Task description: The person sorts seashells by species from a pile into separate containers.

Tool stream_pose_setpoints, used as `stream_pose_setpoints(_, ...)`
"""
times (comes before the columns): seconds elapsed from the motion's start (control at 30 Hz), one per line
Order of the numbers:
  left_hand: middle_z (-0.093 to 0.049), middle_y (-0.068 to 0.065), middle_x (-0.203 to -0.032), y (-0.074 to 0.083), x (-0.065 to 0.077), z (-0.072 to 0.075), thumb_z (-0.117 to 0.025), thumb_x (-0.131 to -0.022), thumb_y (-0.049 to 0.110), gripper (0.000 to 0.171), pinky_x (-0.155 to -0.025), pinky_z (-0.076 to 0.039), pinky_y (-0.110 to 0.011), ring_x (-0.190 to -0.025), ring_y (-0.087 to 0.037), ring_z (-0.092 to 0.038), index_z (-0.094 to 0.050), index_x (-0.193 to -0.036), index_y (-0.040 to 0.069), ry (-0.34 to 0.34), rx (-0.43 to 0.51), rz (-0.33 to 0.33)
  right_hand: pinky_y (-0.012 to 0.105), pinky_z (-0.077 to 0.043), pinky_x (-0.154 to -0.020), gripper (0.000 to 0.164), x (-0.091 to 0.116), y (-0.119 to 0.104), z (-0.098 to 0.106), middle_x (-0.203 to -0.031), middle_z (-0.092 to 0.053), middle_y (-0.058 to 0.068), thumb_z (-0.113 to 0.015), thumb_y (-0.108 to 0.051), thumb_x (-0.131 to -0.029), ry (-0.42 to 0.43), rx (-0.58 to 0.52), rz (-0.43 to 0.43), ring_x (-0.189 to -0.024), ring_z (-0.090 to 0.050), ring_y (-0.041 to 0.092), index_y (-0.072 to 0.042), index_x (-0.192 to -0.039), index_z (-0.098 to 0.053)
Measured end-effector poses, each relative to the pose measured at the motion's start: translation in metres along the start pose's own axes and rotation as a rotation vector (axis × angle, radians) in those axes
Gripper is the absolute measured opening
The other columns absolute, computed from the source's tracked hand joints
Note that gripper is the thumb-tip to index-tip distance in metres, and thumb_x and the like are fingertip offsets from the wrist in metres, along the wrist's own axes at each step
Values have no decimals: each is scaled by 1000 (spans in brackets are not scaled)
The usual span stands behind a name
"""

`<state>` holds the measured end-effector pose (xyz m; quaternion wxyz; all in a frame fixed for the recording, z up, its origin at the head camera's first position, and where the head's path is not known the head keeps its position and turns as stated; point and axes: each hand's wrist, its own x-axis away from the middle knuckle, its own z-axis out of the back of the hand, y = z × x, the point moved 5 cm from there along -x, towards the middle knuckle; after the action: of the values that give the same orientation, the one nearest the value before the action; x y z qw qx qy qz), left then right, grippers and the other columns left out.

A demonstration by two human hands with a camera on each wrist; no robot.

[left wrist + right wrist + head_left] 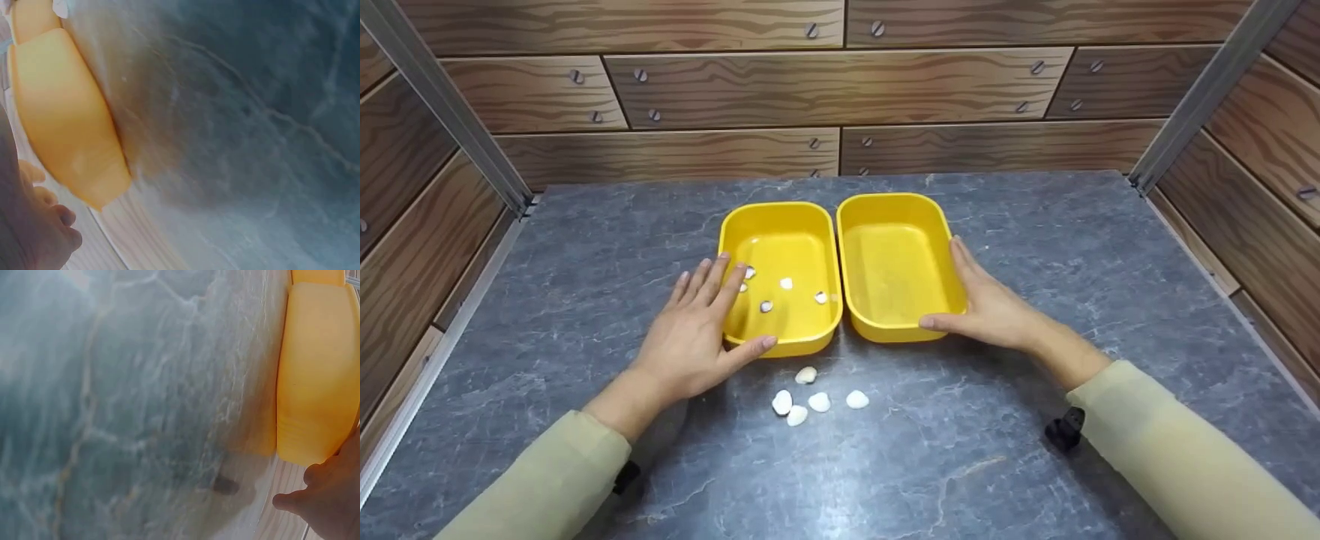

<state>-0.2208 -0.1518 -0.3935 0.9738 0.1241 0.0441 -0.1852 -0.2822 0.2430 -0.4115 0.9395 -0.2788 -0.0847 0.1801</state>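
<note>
Two yellow plastic bins stand side by side on the table in the head view. Several small shells [786, 283], some with dark marks, lie scattered in the left bin [791, 348]. The right bin [892, 331] shows only its bare yellow floor. My left hand [690, 337] is spread at the left bin's near left corner, fingers straight over its side and thumb by the front rim. At the right bin's near right corner, my right hand [994, 306] has straight fingers along the side wall and its thumb at the front rim. Several white shells [819, 403] lie in front of the bins.
The dark grey marbled tabletop [930, 465] carries everything. Wood-patterned panels [840, 86] close off the back and both sides, with metal posts [1192, 97] at the rear corners. Each wrist wears a dark device [1065, 429] near its cuff.
</note>
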Motion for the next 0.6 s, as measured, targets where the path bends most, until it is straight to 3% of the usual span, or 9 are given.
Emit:
stream_pose_setpoints(0.13, -9, -13, -177, 11, 7, 10, -50, -95, 82, 107, -131, -12, -50, -161, -36, -16, -17, -172, 14, 57, 45, -55, 61, -17, -127, 134, 1, 1, -1, -177, 12, 8, -76, -70, -86, -1, 6, -7, -160, -13, 44, -10, -170, 10)
stream_pose_setpoints(0.37, -21, -5, -176, 33, 28, 20, -60, -95, 76, 103, -121, -34, -59, -157, -34, -31, -24, -171, 17, 112, 153, -202, 62, -16, -126, 133, 1, 3, -2, -177, 12, 8, -76, -70, -87, 12, 10, 3, -160, -13, 44, -11, -170, 10)
stream_pose_setpoints(0.6, -54, -9, -158, 52, 48, 14, -73, -93, 65, 90, -112, -49, -49, -139, -29, -58, -48, -160, 10, 164, 218, -403, 62, -16, -126, 133, -1, 3, -2, -177, 11, 8, -77, -70, -87, 19, 3, 4, -160, -13, 44, -10, -170, 9)
